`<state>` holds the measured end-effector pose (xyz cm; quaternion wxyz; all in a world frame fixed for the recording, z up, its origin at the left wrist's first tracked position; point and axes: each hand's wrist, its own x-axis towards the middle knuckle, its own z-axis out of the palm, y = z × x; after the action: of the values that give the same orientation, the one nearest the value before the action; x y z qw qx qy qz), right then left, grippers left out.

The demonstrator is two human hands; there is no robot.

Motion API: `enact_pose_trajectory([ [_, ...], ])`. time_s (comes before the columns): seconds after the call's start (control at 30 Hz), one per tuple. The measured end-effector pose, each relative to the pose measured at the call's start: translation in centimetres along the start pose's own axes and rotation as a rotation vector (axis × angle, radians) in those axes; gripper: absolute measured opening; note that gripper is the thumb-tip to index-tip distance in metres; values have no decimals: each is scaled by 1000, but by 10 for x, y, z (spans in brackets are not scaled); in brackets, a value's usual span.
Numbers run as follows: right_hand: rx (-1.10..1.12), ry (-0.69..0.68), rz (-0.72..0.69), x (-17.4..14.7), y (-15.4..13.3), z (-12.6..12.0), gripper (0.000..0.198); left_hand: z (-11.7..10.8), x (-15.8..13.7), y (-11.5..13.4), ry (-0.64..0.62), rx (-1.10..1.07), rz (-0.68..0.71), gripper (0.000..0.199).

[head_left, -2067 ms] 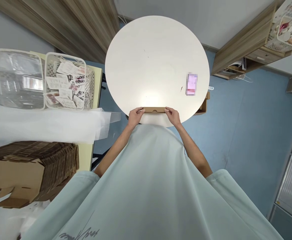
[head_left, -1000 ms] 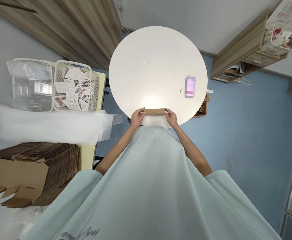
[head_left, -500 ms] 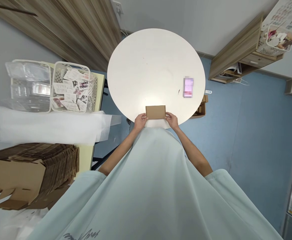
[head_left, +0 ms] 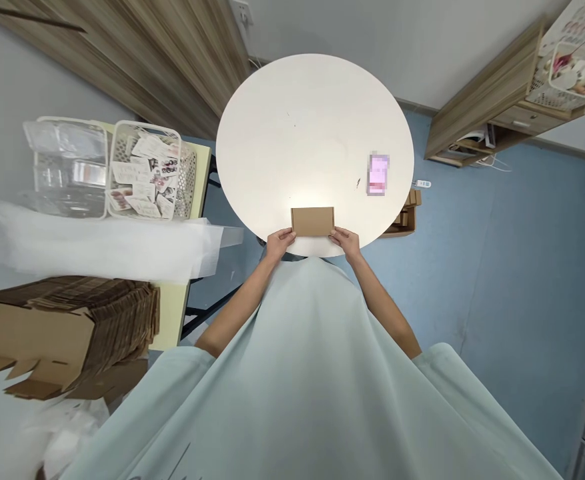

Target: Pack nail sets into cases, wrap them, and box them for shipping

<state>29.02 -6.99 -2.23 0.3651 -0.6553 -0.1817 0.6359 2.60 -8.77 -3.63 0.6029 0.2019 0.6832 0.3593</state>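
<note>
A small brown cardboard box [head_left: 313,221], its lid closed, lies at the near edge of the round white table [head_left: 302,127]. My left hand [head_left: 279,243] grips the box's near left corner, thumb and fingers pinched on it. At the opposite near corner, my right hand [head_left: 347,241] pinches the box in the same way. The undersides of the fingers are partly hidden. To the right on the table rests a phone [head_left: 377,175] with a blurred pinkish screen.
On a side table at left stand a basket of printed cards [head_left: 145,177], a basket of clear plastic packaging [head_left: 69,170], white wrapping sheets [head_left: 102,243] and stacked flat cardboard boxes [head_left: 112,320]. An open carton [head_left: 406,223] sits below the table's right edge; a wooden cabinet [head_left: 487,100] stands beyond.
The box appears slightly larger and a little farther from my body, with both hands still at its near corners. The whole view has shifted slightly.
</note>
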Motion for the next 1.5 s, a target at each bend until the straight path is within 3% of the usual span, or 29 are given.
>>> enact_pose_trajectory([
  [0.1, -2, -8, -31, -2, -7, -6, 49, 5, -11, 3, 20, -88, 9, 63],
  [0.43, -117, -122, -225, -23, -20, -27, 84, 16, -48, 26, -23, -89, 79, 70],
  [0.6, -229, -144, -320, -51, -21, -38, 83, 23, -72, 36, -48, -70, 141, 74],
  [0.77, -267, -203, -362, -69, -19, -60, 83, 32, -105, 22, -30, -82, 201, 76],
  [0.93, -337, -252, -399, -89, -17, -97, 83, 55, -144, -12, -10, -174, 230, 76],
  [1.13, -381, -188, -384, -129, -17, -159, 84, 102, -188, -48, -46, -245, 202, 75],
  [1.33, -367, -104, -326, -165, -28, -220, 86, 151, -214, -58, -124, -223, 196, 64],
  [1.5, -324, -93, -295, -166, -41, -267, 81, 193, -216, -60, -181, -218, 170, 65],
])
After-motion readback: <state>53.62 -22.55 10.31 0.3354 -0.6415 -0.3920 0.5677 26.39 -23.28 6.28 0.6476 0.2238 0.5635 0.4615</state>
